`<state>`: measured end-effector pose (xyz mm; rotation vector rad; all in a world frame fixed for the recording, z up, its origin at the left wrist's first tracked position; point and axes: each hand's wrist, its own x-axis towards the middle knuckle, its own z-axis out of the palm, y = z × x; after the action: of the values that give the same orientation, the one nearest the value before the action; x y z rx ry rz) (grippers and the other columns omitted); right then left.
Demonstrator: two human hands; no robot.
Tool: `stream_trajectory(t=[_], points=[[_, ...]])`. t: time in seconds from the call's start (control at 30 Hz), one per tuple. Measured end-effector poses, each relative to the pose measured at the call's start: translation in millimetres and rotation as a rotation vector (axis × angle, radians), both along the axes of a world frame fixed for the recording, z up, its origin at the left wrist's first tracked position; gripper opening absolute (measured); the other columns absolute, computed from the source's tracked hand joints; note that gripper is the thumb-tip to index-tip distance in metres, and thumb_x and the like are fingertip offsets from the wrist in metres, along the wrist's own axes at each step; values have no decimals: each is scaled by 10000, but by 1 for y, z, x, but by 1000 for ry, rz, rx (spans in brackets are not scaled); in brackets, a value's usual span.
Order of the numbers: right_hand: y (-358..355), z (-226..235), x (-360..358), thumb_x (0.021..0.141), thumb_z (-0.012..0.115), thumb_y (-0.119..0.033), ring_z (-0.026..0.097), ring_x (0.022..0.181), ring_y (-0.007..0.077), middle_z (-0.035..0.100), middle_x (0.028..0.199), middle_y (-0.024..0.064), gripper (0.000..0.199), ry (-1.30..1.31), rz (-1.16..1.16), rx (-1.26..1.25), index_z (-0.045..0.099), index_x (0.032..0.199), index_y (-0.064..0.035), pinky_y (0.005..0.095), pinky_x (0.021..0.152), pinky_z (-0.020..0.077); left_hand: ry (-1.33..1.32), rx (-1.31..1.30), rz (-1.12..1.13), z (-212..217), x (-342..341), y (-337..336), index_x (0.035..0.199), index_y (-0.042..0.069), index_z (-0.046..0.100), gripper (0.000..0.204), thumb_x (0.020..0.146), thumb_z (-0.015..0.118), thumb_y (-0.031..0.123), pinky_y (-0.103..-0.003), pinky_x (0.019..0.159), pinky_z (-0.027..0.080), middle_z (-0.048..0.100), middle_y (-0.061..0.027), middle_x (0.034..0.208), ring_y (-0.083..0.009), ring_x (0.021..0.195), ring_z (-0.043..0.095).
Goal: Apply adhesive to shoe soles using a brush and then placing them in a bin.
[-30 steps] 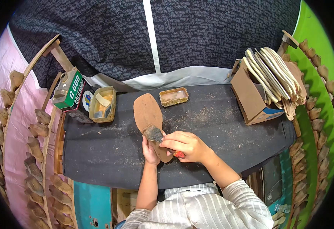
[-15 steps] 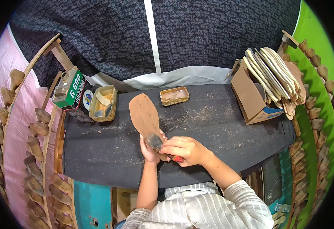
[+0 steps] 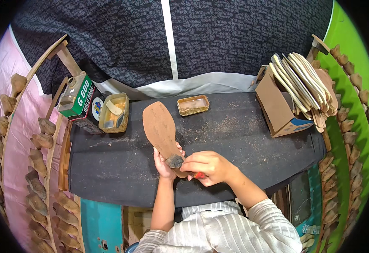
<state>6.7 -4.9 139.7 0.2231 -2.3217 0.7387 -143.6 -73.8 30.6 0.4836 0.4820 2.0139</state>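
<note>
My left hand (image 3: pixel 164 165) is closed round the narrow waist of a brown shoe sole (image 3: pixel 159 122), whose broad toe end points away from me. In my right hand (image 3: pixel 212 168) is a brush (image 3: pixel 175 160) with a wide dark-grey head and a red handle. Its head lies against the sole's surface near the heel end, right beside my left thumb. My right fingers wrap the handle, and only a bit of red shows beneath them. The heel end is partly covered by the brush and my right hand.
A dark cloth with scattered crumbs covers the table (image 3: pixel 121 177). At the back left stand a green and black can (image 3: pixel 79 103) and a tub (image 3: pixel 125 114) with a spreader; a small tray (image 3: pixel 193 105) sits centrally. A carton (image 3: pixel 273 105) of soles stands right. Racks of wooden lasts flank both sides.
The brush head has shifted slightly toward me and to the right on the sole, and its angle has turned. The sole and my left hand have barely moved.
</note>
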Motion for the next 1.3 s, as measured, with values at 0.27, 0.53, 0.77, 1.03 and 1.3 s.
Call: stream_trajectory(t=[0.27,0.53,0.77,1.03,1.3], points=[[20,13,-8,625,714,11,625,888,291,590,1008,123,414,189,-394,66,625,1024,-49,362,738,534,-18,-19,-83,0,4,-2,1172,48,509,607,952,229,539,-356,732,485,592,-127,960,-222,827,584],[2,-1,7,642,732,-57,649,810,265,640,932,97,311,4,-102,-22,664,946,-68,336,713,534,-66,-125,78,3,3,0,1128,26,511,621,947,235,552,-349,700,484,592,-120,911,-222,777,579],[10,10,8,631,722,-20,654,829,252,659,878,95,292,-28,-81,-103,678,918,-60,327,727,532,-56,-145,138,14,9,2,1105,23,524,616,950,232,544,-346,698,486,592,-120,897,-209,777,580],[84,-5,-30,728,631,95,659,818,266,625,952,127,275,194,-611,-89,638,968,-38,328,694,548,18,-83,95,7,3,1,1138,17,499,620,958,234,547,-353,685,466,566,-121,910,-222,762,548],[148,-61,-52,755,616,70,647,785,294,613,911,136,202,20,-622,-173,612,938,-14,349,678,521,10,-135,113,3,2,2,1138,4,514,653,953,237,567,-355,704,477,583,-114,932,-226,792,571]])
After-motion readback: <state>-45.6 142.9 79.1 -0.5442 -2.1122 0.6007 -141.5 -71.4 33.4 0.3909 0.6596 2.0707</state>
